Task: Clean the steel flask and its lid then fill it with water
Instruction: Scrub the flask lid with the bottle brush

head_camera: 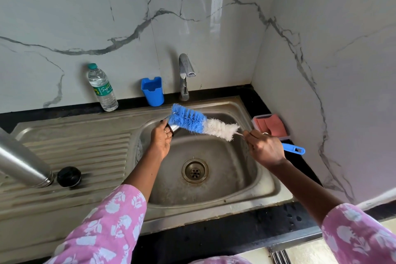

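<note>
The steel flask stands tilted on the drainboard at the left, mouth down, with a black inner cap beside its mouth. My left hand grips a small steel lid with a black band over the sink basin. My right hand holds the bottle brush near the base of its bristles; the blue handle sticks out behind the hand. The brush's blue bristle end touches the lid; the white bristles lie nearer my right hand.
The steel sink has a drain in the middle and a tap at the back; no water runs. A blue holder and a plastic water bottle stand behind it. A tray with a pink sponge sits right.
</note>
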